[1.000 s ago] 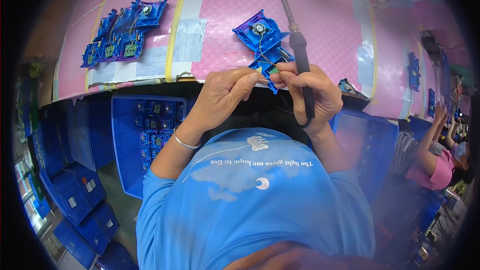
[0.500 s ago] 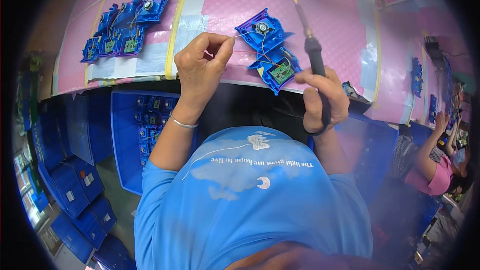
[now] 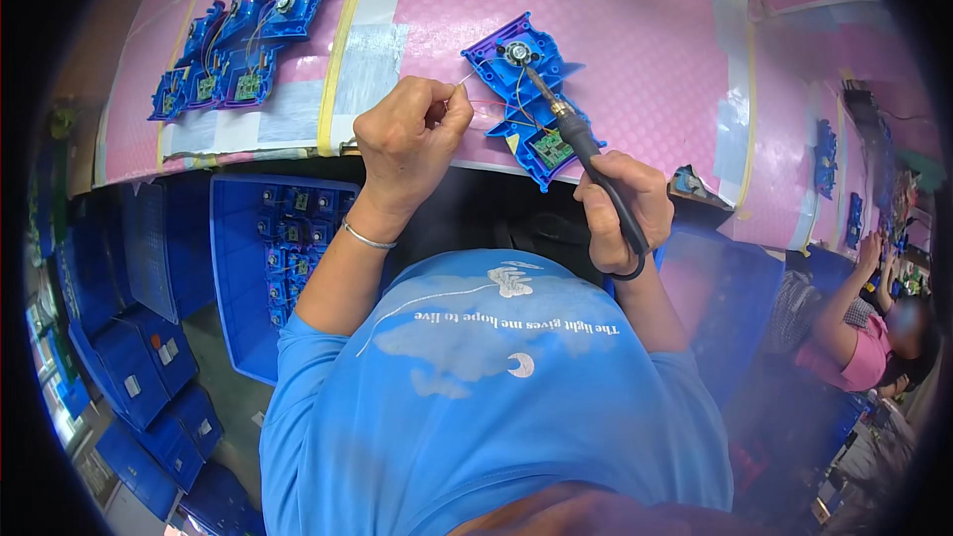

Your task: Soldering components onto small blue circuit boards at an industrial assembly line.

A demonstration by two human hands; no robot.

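Note:
A blue plastic housing half [image 3: 518, 89] lies on the pink tabletop in front of me. It carries a round speaker [image 3: 517, 53], a green circuit board [image 3: 552, 148] and thin wires. My left hand [image 3: 412, 134] pinches the end of a thin pale wire [image 3: 471, 76] just left of the housing. In my right hand [image 3: 627, 210] is a soldering iron [image 3: 581, 136] with a black handle. Its tip points up and left, at or very near the lower edge of the speaker; whether it touches cannot be told.
Several similar blue housings [image 3: 238, 50] sit together on the table's left. Below the table edge, a blue crate [image 3: 243, 337] holds more of them. Another person [image 3: 844, 337] in pink sits at the right, with more housings [image 3: 825, 159] on that side.
My right hand has lowered the soldering iron and brought its tip down and left to the speaker. My left hand stays beside the housing, still pinching the wire.

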